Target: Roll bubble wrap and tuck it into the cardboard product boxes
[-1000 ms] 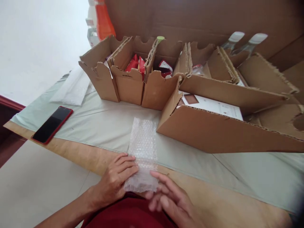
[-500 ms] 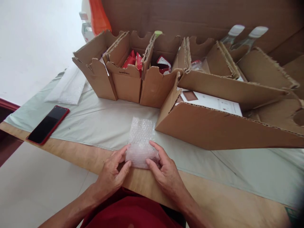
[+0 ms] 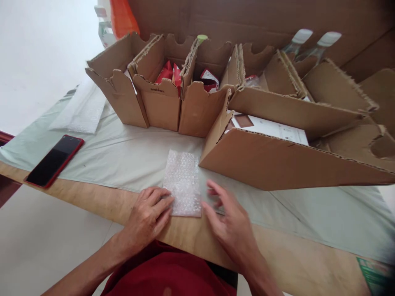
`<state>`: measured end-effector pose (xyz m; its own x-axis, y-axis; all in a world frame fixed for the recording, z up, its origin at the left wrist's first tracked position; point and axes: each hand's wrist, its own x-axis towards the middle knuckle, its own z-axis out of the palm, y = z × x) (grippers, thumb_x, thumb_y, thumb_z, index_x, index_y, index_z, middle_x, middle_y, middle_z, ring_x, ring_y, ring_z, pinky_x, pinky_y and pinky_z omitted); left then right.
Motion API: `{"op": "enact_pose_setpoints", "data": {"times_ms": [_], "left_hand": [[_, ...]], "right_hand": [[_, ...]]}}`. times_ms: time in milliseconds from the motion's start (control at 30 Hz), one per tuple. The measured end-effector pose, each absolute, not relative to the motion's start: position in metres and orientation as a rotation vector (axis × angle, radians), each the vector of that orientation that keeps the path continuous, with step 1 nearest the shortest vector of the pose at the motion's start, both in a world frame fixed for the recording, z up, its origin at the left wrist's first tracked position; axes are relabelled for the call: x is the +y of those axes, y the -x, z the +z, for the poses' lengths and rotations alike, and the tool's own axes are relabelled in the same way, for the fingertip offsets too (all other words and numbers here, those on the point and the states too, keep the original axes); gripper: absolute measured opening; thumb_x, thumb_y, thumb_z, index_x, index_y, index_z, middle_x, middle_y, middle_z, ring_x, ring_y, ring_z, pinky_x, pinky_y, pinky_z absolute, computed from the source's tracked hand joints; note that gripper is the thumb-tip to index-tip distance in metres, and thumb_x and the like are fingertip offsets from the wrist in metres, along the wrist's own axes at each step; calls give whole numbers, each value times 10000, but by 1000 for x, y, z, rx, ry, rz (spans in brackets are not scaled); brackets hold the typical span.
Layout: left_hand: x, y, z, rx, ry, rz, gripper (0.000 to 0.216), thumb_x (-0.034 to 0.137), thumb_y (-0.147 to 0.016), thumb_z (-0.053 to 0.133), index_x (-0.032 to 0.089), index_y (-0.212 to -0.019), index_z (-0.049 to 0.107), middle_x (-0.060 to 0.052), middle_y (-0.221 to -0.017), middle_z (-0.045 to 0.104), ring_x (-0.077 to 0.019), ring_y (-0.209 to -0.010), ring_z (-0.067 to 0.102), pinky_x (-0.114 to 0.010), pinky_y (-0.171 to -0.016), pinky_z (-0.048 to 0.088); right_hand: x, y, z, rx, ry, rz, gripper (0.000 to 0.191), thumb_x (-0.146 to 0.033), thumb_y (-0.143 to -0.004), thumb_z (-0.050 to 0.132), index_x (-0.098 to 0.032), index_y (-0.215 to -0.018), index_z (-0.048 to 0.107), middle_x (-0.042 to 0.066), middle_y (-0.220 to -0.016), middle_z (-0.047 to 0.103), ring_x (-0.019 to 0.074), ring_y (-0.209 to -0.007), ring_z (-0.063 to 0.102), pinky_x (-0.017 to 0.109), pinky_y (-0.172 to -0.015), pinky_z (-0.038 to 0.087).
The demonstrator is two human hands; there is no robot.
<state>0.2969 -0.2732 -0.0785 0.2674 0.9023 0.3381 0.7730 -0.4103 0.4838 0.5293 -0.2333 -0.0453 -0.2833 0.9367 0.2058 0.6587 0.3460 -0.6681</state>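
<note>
The left hand is loose, its bent fingers resting on the left edge of the bubble wrap, which lies flat just below the middle of the frame. The right hand is wide and holds nothing, just beside the wrap's other edge. Soft fingers should work best here: keep the wrap still, line up its sides, and don't squash the bubbles. Farther out, one cardboard bin, upper left of the middle, has a dark stamp too small to read. The white box, right of the middle, has a brown square and tiny marks I can't read.
</note>
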Motion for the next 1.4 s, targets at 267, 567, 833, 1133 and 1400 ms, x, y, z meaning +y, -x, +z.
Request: {"op": "enact_pose_setpoints", "data": {"times_ms": [267, 567, 833, 1133, 1400], "left_hand": [[-271, -294, -70, 1521, -2297, 830, 277, 233, -906, 656, 209, -1182, 654, -117, -1176, 690, -292, -1072, 614, -468, -919, 499], [-275, -289, -63, 1425, -2179, 900, 213, 159, -961, 586, 199, -1144, 687, -51, -924, 745, -207, -857, 650, -365, -790, 522], [-260, -301, -71, 1638, -2065, 871, 189, 225, -991, 545, 199, -1127, 674, 8, -782, 647, -130, -651, 619, -253, -629, 513], [-264, -300, -74, 1669, -2284, 868, 248, 247, -985, 585, 209, -1223, 643, -125, -1235, 633, -217, -952, 671, -365, -824, 572], [-264, -294, -65, 1375, -2263, 879, 183, 163, -980, 602, 210, -1146, 663, -57, -980, 729, -227, -978, 649, -412, -902, 525]], "right_hand": [[-247, -521, -64, -2673, 893, 260, 490, -33, -916, 442, -125, -1374, 591, 131, -1449, 627, 287, -1357, 549, 466, -1038, 505], [-232, -519, -54, -2418, 1037, 643, 295, -124, -998, 435, -189, -1083, 709, 73, -953, 773, 205, -860, 693, 362, -817, 531], [-235, -523, -59, -2172, 1211, 410, 216, -215, -1010, 519, -195, -1169, 664, 95, -1123, 757, 223, -987, 708, 367, -854, 539], [-241, -522, -68, -2435, 1056, 201, 256, -128, -1003, 503, -170, -1197, 665, 101, -1164, 748, 234, -1068, 661, 418, -968, 450], [-233, -530, -57, -2347, 1140, 630, 234, -124, -998, 506, -195, -1147, 672, 30, -987, 783, 177, -846, 685, 333, -805, 476]]}}
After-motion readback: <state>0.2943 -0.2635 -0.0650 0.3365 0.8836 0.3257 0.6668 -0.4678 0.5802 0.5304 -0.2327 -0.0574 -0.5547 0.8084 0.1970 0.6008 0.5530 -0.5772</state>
